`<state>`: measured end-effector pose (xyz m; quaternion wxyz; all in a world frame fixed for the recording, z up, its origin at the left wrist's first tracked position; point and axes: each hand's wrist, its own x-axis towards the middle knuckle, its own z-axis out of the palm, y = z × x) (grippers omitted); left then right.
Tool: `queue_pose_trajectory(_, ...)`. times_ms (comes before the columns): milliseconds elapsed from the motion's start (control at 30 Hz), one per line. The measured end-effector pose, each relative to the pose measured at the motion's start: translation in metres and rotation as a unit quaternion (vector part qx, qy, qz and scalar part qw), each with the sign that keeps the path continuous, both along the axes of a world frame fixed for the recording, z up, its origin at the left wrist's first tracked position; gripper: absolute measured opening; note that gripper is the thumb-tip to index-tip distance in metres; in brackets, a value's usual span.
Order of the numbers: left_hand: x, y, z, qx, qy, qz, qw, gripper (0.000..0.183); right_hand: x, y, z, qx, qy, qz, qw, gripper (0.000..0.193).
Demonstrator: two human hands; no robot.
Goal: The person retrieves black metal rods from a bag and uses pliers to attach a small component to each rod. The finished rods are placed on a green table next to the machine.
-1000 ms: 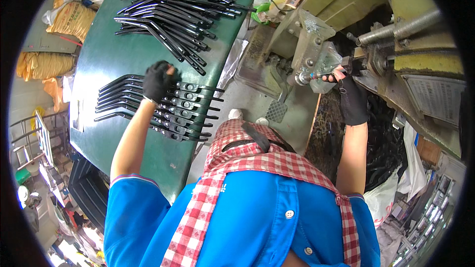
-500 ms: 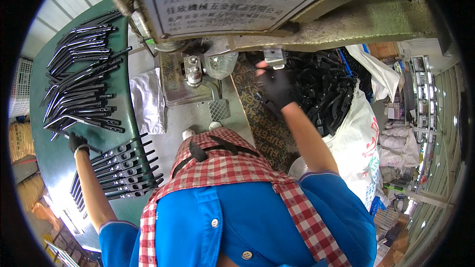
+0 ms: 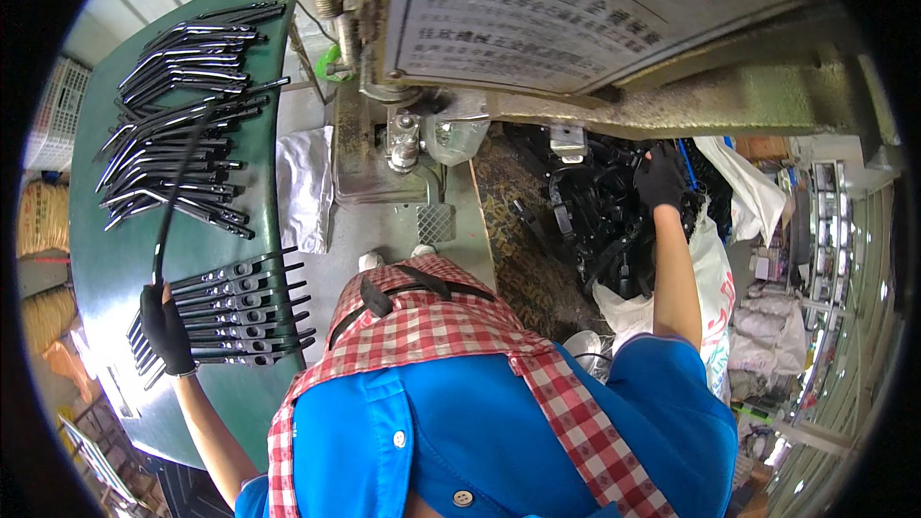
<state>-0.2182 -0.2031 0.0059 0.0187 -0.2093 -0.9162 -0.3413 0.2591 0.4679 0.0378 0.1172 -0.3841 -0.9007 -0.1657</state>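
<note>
Since half a second ago the left hand [image 3: 165, 328] has lifted a long black bar [image 3: 171, 200] off the green table [image 3: 115, 259] — fist closed on its lower end, long axis rising away. The right hand [image 3: 662, 177] reaches into the sack of black parts [image 3: 604, 221] — grip unclear.

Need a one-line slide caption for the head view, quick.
Gloved left hand lifts a black bent rod over the green table; gloved right hand reaches into a sack of black parts.

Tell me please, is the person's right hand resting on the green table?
No, the right hand reaches into the white sack of black parts.
</note>
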Motion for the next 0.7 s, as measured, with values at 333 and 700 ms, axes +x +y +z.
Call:
queue_pose_trajectory(333, 0.037, 0.074, 0.050, -0.026, 0.058, -0.214, 0.975, 0.030, -0.118, -0.134, 0.036, -0.352, 0.108, 0.205, 0.907, 0.046)
queue_pose_trajectory(700, 0.048, 0.123, 0.084, -0.014, -0.235, -0.283, 0.930, 0.042, -0.164, -0.171, 0.071, -0.241, 0.033, 0.371, 0.896, 0.041)
